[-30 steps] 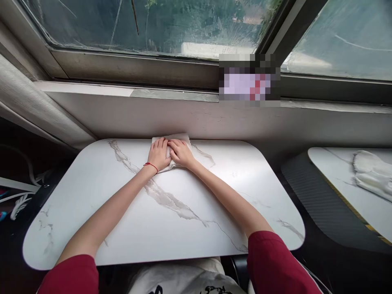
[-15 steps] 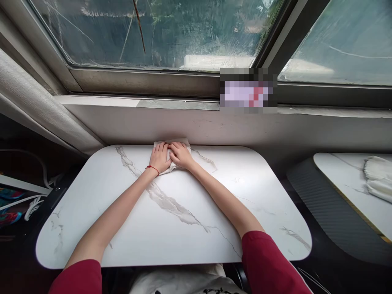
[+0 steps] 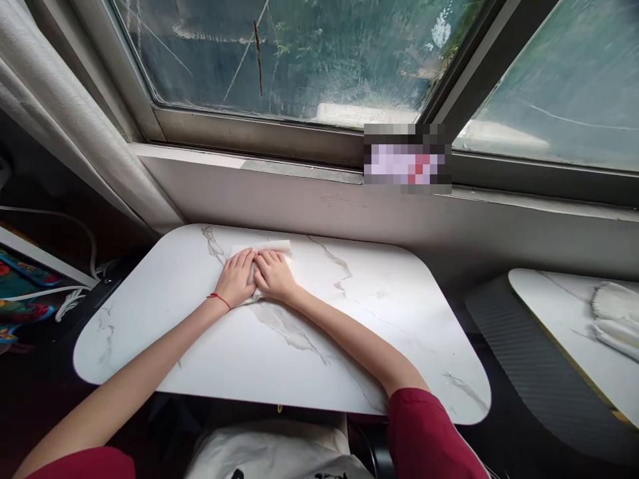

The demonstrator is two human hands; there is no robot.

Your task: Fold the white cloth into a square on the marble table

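Observation:
A white cloth [image 3: 272,248] lies flat on the far part of a white marble-patterned table [image 3: 399,332], close to the wall under the window. My left hand [image 3: 235,279], with a red string at the wrist, presses palm-down on the cloth's left part. My right hand [image 3: 271,275] lies palm-down beside it, fingers touching the left hand's fingers, also on the cloth. Most of the cloth is hidden under both hands; only its far edge shows.
A grey wall and window sill [image 3: 299,169] run right behind the table. A curtain [image 3: 64,120] hangs at the left, with cables and a colourful bag [image 3: 20,293] below. A second marble table [image 3: 574,319] with white cloths [image 3: 616,313] stands at the right.
Both hands have slid the cloth leftward along the table's far edge and slightly toward me. The view has turned, so the table appears shifted and tilted.

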